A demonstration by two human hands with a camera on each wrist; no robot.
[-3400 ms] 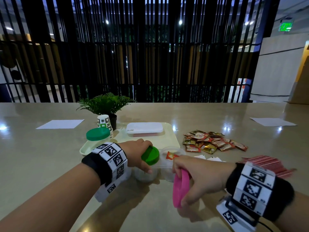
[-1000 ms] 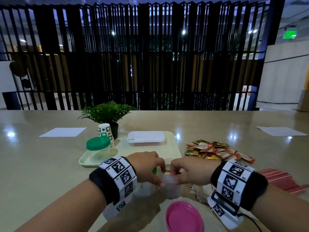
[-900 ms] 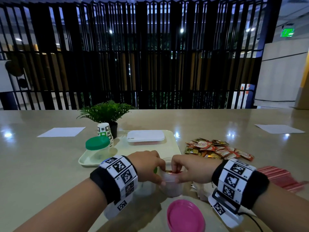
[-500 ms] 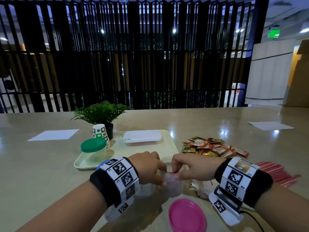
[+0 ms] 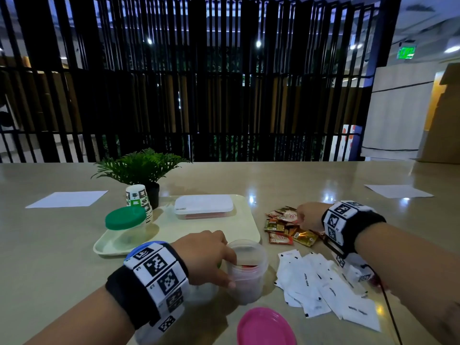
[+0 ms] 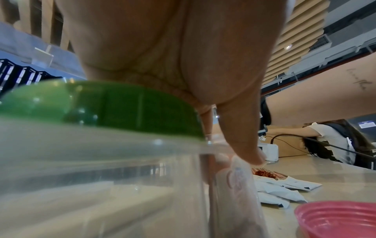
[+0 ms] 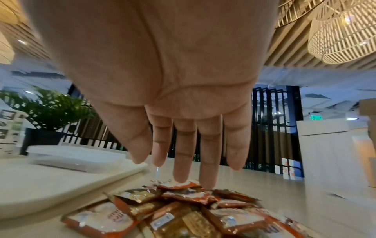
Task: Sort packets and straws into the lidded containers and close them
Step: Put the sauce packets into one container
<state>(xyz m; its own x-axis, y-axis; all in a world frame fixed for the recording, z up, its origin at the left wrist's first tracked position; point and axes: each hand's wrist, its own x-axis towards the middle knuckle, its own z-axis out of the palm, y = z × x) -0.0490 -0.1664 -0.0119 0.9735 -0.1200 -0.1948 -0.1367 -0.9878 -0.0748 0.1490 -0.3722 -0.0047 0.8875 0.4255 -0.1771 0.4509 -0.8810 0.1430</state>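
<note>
My left hand [image 5: 207,257] grips the rim of an open clear container [image 5: 247,275] near the table's front; a red packet lies inside it. In the left wrist view a green lid [image 6: 126,111] on a second clear jar sits under my palm, and my thumb [image 6: 242,141] presses the open container's wall. Its pink lid [image 5: 266,327] lies upturned in front. My right hand [image 5: 307,217] reaches over the pile of red and gold packets [image 5: 288,230]; its straight fingers [image 7: 185,161] touch the top packets [image 7: 183,186] and hold nothing. White packets [image 5: 323,290] lie beside the container.
A pale tray [image 5: 231,227] carries a green-lidded jar [image 5: 125,220] and a white lidded box [image 5: 204,206]. Behind it stand a potted plant [image 5: 140,168] and a paper cup [image 5: 138,200]. Paper sheets [image 5: 67,198] lie left and far right. Red straws [image 6: 264,173] lie behind the white packets.
My right hand left the clear container and moved right and away to the red and gold packets, its fingers now straight. My left hand stays on the container.
</note>
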